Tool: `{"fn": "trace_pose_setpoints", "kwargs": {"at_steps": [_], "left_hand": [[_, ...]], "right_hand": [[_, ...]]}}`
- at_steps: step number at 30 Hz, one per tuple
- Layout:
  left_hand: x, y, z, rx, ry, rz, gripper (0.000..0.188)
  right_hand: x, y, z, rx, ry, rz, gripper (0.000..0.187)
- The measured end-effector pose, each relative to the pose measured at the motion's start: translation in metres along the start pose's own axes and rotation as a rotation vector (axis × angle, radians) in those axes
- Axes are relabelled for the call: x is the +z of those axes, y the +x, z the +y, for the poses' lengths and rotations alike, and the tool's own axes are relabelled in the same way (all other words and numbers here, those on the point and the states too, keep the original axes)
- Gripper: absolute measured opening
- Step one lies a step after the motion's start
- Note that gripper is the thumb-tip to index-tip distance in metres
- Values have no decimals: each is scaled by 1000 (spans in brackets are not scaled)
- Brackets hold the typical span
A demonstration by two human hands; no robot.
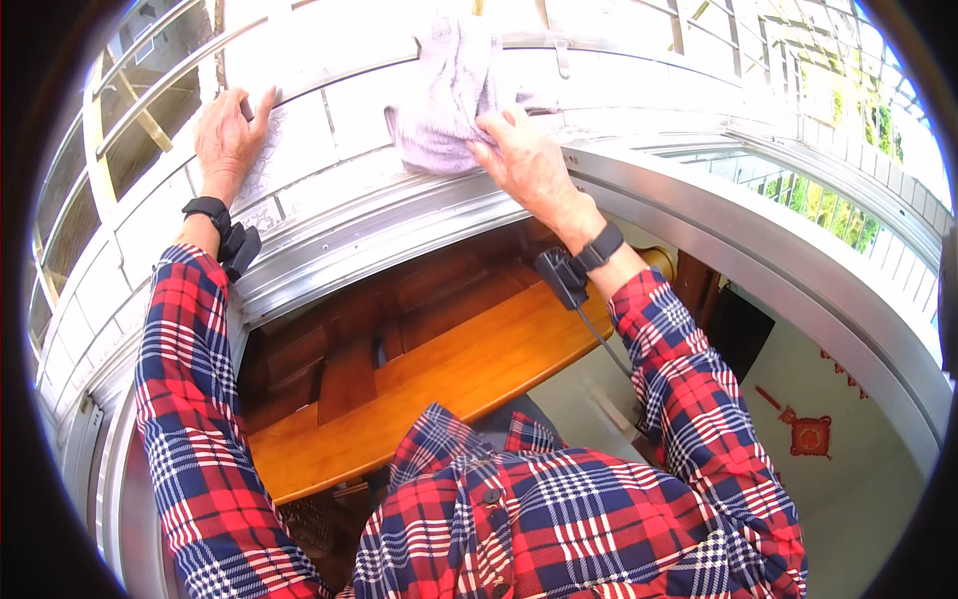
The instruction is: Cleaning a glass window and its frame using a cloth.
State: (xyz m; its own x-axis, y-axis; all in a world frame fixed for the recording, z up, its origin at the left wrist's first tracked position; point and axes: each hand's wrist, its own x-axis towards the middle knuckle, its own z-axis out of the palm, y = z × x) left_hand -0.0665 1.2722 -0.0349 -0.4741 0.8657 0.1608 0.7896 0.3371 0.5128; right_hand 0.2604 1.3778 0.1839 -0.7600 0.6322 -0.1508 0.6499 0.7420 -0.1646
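Observation:
My right hand (pixel 529 165) has its thumb and fingers closed on a pale lilac, crumpled cloth (pixel 439 125). The cloth lies bunched on the white tiled ledge (pixel 354 115) outside the window, and its upper part reaches past the ledge's outer edge into bright glare. On the left, my left hand (pixel 228 145) leans on the ledge near that outer edge, beside an upright bar. Its thumb stands apart from the bent fingers, and I see no cloth in it; the fingertips are partly hidden. Both wrists wear dark straps with small black devices.
A metal window track (pixel 359 235) runs between me and the ledge. Metal railings (pixel 150 115) stand outside at the left, with more at the right. The sliding window frame (pixel 758 225) curves along the right. Below me is an orange-brown wooden board (pixel 439 369); a red ornament (pixel 809 435) hangs at lower right.

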Motion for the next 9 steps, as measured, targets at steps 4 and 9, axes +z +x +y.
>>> {"fn": "trace_pose_setpoints", "kwargs": {"at_steps": [4, 9], "left_hand": [[-8, 5, -8, -63, -29, -32, 50], [0, 6, -9, -11, -27, 30, 44]], "right_hand": [[-16, -26, -16, 46, 2, 173, 30], [5, -54, -1, 164, -92, -106, 37]]}}
